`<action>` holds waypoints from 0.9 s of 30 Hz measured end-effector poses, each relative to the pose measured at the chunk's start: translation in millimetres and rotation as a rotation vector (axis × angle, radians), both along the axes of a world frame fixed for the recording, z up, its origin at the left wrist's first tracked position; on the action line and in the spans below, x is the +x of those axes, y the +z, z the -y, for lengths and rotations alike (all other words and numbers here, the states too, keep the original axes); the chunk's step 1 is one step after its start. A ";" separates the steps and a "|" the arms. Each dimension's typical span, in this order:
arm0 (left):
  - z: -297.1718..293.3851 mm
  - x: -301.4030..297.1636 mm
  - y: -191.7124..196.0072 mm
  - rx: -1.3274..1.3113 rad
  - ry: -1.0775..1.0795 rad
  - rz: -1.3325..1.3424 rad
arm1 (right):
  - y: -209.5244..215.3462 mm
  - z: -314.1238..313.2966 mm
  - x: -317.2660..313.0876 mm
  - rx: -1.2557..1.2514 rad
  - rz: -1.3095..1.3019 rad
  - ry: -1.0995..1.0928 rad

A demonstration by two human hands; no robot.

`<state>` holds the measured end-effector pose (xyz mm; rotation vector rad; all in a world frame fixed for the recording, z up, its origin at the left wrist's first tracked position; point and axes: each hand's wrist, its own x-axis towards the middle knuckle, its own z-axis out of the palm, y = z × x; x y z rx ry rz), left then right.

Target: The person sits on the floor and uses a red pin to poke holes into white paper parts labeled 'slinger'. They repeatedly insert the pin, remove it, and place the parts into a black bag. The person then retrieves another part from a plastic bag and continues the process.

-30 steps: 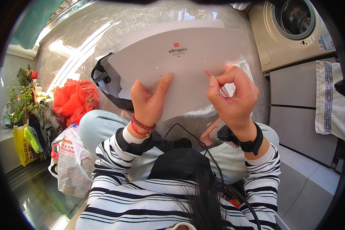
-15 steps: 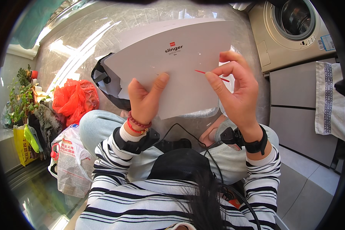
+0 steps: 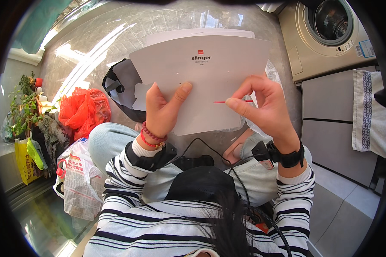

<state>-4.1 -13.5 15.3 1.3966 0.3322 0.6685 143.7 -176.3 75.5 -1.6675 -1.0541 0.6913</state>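
Observation:
My left hand grips the lower left part of a large white cardboard sheet, thumb pressed on its front. The sheet has a small red square mark near its top. My right hand pinches a thin red stick or thread between thumb and fingers, held against the sheet's lower right area. Both sleeves are black-and-white striped. A black band sits on each wrist, and red bead bracelets circle the left wrist.
A black bag lies behind the sheet on the shiny stone floor. An orange plastic bag and a printed white bag sit at left, near plants. A washing machine, grey cabinets and a hanging towel are at right.
The sheet has tilted and risen toward me. My right hand has drawn the thin red piece out to the side of the sheet; my left hand keeps its grip.

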 end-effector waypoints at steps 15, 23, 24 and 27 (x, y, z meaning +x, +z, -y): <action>-0.2 0.8 1.2 -0.059 -0.010 0.011 | -9.2 -4.5 1.0 0.169 0.064 -0.007; 0.8 -0.4 0.6 -0.011 -0.002 -0.026 | -3.7 -0.7 1.1 0.160 -0.349 -0.039; 1.5 -0.6 0.4 -0.003 -0.010 -0.022 | -4.5 -0.7 1.0 0.167 -0.378 -0.038; 2.8 -0.5 -0.1 0.008 -0.020 -0.014 | -7.8 -0.9 2.5 0.127 -0.257 -0.059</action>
